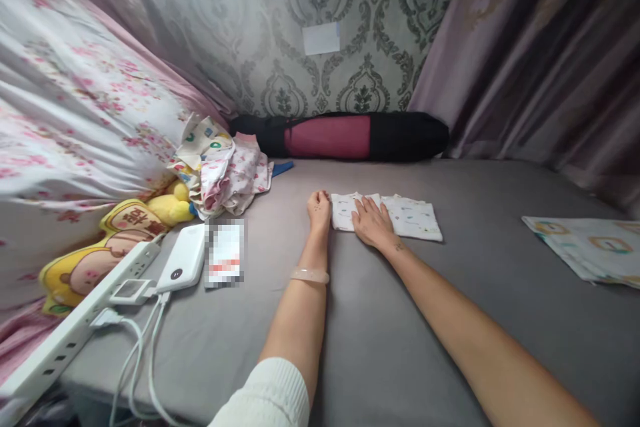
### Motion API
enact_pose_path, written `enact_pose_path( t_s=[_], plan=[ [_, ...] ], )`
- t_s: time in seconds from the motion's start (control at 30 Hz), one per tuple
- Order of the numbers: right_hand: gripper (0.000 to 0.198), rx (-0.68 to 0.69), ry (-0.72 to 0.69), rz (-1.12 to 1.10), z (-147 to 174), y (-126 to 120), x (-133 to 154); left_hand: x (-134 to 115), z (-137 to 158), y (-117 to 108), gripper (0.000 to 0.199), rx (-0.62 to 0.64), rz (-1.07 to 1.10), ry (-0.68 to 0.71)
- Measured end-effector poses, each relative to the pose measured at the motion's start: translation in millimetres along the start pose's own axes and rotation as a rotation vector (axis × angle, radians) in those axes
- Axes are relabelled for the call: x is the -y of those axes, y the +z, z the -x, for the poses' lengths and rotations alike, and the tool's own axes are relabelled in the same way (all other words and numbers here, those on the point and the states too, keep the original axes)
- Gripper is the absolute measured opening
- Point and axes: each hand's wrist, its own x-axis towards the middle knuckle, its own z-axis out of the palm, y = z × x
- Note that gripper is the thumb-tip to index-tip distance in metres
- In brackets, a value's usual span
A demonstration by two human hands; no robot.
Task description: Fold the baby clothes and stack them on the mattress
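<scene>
The folded white cloth lies on the gray sheet in front of you. Your right hand rests flat on it, fingers a little apart, maybe to keep it smooth. Your left hand is curled up at the cloth's left edge, maybe to keep that side straight. Its fingertips are hidden, so I cannot tell if they pinch. To the left, the heap of clothes is too jumbled to count, and the white card is blurred. The patterned cloth at far right is cut off.
</scene>
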Motion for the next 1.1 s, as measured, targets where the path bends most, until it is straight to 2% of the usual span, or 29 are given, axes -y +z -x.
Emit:
enact_pose_path(
  t_s=[0.13, 0.27, 0.4, 0.6, 0.8, 0.9, 0.97, 1.1],
  plan=[
    [0.056, 0.038, 0.010, 0.008, -3.4, -6.7, 6.1, -10.2, 1.6, -2.0, 0.019, -0.057, 0.275, -0.185],
    [0.055, -0.003, -0.039, -0.016, -8.3, -11.8, 21.7, -21.4, 3.4, -6.6, 0.017, -0.116, 0.421, -0.303],
    [0.056, 0.038, -0.077, -0.062, -10.4, -5.7, 34.2, -24.1, 3.4, -9.1, 0.018, -0.127, 0.453, -0.321],
    [0.056, 0.007, -0.076, -0.050, -9.7, 6.7, 34.8, -23.2, 3.1, -9.7, 0.017, -0.145, 0.489, -0.342],
    [0.057, 0.086, -0.065, -0.084, -15.0, -2.8, 35.9, -26.3, 3.9, -9.5, 0.017, -0.178, 0.547, -0.366],
    [0.058, 0.055, -0.088, -0.099, -19.0, -7.8, 44.5, -27.5, 2.7, -10.7, 0.016, -0.215, 0.586, -0.396],
    [0.059, 0.033, -0.122, -0.104, -20.5, -7.7, 52.3, -27.1, 1.0, -12.3, 0.016, -0.250, 0.616, -0.419],
    [0.062, 0.087, -0.147, -0.111, -20.4, -0.2, 63.2, -24.1, -2.6, -14.8, 0.013, -0.294, 0.674, -0.452]
  ],
)
